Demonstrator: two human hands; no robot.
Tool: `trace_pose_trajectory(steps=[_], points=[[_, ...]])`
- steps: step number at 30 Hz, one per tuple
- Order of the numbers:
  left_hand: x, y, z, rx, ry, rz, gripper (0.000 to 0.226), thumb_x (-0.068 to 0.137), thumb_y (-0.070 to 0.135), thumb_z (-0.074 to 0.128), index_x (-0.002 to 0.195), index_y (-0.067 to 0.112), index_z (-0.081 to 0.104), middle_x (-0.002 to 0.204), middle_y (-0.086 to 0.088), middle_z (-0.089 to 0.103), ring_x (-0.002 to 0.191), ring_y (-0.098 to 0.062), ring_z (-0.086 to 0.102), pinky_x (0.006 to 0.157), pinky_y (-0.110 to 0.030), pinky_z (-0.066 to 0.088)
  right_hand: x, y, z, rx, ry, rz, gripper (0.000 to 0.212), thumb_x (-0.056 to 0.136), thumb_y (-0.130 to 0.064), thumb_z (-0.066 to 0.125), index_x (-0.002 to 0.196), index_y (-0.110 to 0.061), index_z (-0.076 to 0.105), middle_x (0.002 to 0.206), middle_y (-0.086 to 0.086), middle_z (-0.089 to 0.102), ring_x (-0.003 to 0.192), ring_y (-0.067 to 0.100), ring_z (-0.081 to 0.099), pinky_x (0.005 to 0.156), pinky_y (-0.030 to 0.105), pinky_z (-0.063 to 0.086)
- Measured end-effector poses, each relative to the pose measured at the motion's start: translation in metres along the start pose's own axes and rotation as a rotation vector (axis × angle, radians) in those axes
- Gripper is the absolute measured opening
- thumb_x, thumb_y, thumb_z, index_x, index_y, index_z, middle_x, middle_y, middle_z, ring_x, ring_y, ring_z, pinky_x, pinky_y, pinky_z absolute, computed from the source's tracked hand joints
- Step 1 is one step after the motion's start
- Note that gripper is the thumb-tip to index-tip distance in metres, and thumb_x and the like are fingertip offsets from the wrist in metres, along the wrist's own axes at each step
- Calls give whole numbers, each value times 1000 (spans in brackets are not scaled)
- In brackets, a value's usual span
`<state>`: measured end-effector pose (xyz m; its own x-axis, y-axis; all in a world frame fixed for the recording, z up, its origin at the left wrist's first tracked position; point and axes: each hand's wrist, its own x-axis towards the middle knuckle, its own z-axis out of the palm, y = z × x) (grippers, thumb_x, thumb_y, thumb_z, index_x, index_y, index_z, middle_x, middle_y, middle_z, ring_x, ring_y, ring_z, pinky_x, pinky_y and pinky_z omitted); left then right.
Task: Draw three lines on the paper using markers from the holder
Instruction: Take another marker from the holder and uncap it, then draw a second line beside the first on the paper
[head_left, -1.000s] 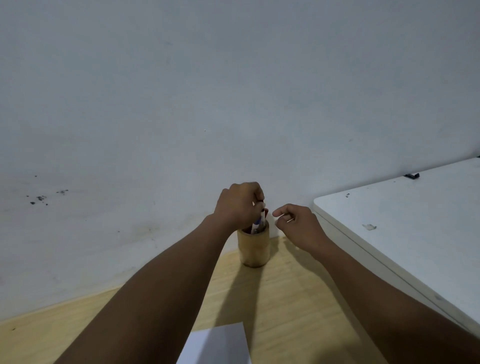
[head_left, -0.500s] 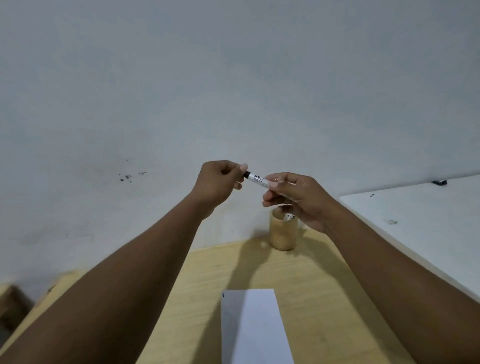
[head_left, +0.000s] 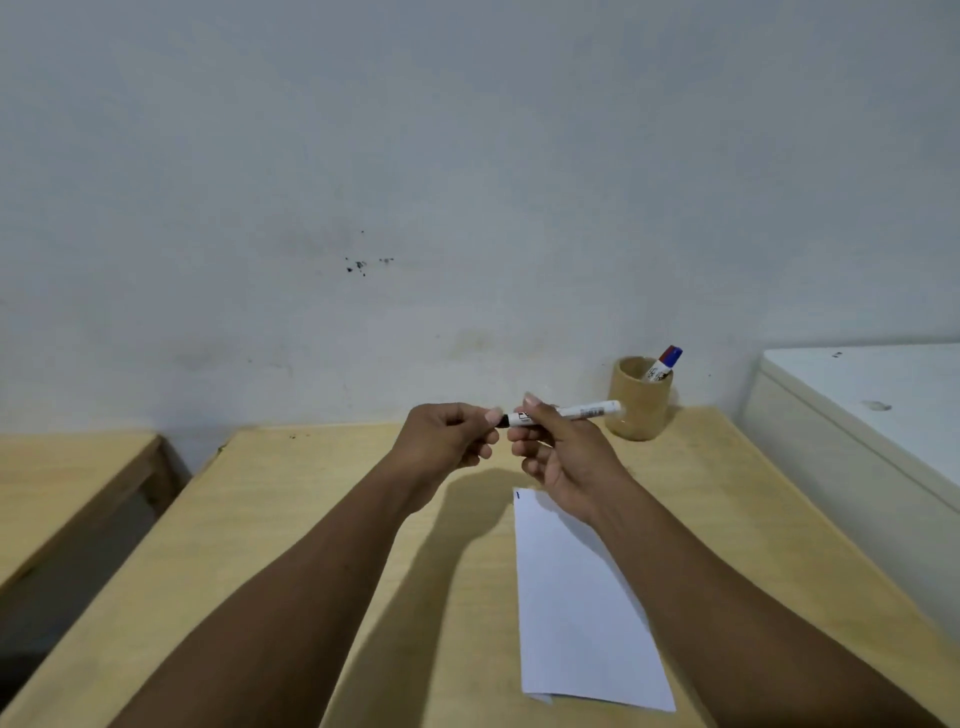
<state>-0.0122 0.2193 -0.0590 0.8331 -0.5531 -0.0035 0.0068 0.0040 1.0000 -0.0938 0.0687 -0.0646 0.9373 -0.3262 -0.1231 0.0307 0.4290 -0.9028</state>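
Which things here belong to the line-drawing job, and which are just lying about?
Part of the job:
- black-capped marker, held by left hand and right hand
- paper
- holder with a blue-capped marker in it

Just lying about:
- white cabinet on the right
- lower wooden table on the left

Both hands hold a white marker (head_left: 563, 414) level above the table (head_left: 291, 519): left hand (head_left: 445, 437) pinches its black cap end, right hand (head_left: 563, 451) grips the barrel. Paper (head_left: 576, 608) lies below. Holder (head_left: 640, 397) stands at far right corner.
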Motion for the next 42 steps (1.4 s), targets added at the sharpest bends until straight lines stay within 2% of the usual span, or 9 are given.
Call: trace_pose_trajectory(steps=[5, 10, 14, 18, 23, 27, 30, 35, 42], points=[[-5, -28, -34, -96, 246, -45, 24, 92, 22, 73, 82, 1, 73, 67, -4, 65, 58, -16, 60, 59, -25, 52, 0, -19, -21, -87, 14, -130, 14, 98, -16, 63, 89, -6, 63, 69, 13, 66, 52, 16, 65, 48, 22, 49], [-12, -57, -54, 589, 157, 72, 9, 87, 25, 78, 80, 19, 79, 73, 1, 76, 63, -10, 68, 62, -24, 51, -1, -20, -51, -336, 97, -116, 15, 97, -17, 63, 100, -3, 69, 78, 17, 72, 62, 28, 73, 49, 28, 53], [-13, -70, -22, 841, 33, 114, 8, 85, 30, 71, 80, 28, 77, 71, 10, 74, 72, -4, 68, 66, -26, 53, 1, 13, -51, -399, 134, -103, 14, 93, -15, 70, 91, -2, 70, 75, 19, 68, 59, 27, 69, 50, 32, 50], [-13, -75, -13, 898, 14, 149, 11, 85, 37, 65, 91, 33, 74, 73, 12, 72, 74, -6, 67, 71, -33, 57, -3, 40, -53, -404, 152, -98, 7, 88, -10, 74, 85, -5, 71, 74, 17, 66, 63, 28, 66, 52, 31, 40], [-14, -73, -20, 928, 28, 208, 43, 82, 50, 74, 120, 31, 68, 106, 7, 62, 92, -11, 59, 81, -30, 49, 1, 50, -53, -464, 187, -116, 5, 85, -14, 72, 84, -10, 74, 75, 12, 73, 66, 24, 71, 54, 31, 45], [-21, -69, -14, 962, 43, 315, 52, 73, 63, 74, 116, 35, 69, 110, 11, 54, 94, -9, 61, 79, -31, 53, 2, 55, -53, -538, 207, -148, 5, 84, -16, 72, 81, -13, 75, 77, 13, 77, 71, 24, 77, 58, 34, 49], [-28, -69, -4, 1043, -67, 345, 57, 68, 69, 74, 116, 38, 70, 111, 11, 51, 101, -8, 55, 78, -33, 54, 2, 58, -54, -598, 221, -175, 5, 85, -17, 74, 81, -14, 75, 74, 11, 78, 72, 24, 78, 57, 35, 51], [-32, -74, 1, 1079, -141, 322, 38, 75, 62, 71, 103, 38, 78, 105, 12, 57, 109, -13, 50, 85, -33, 50, 2, 60, -54, -745, 251, -221, 5, 83, -21, 75, 81, -17, 76, 68, 4, 78, 56, 7, 71, 63, 36, 58], [-29, -73, 0, 1057, -148, 285, 37, 74, 63, 73, 102, 40, 78, 106, 12, 63, 107, -13, 49, 90, -36, 48, 5, 62, -55, -831, 248, -234, 7, 80, -26, 76, 78, -19, 76, 66, 0, 77, 63, 10, 73, 70, 39, 62]])
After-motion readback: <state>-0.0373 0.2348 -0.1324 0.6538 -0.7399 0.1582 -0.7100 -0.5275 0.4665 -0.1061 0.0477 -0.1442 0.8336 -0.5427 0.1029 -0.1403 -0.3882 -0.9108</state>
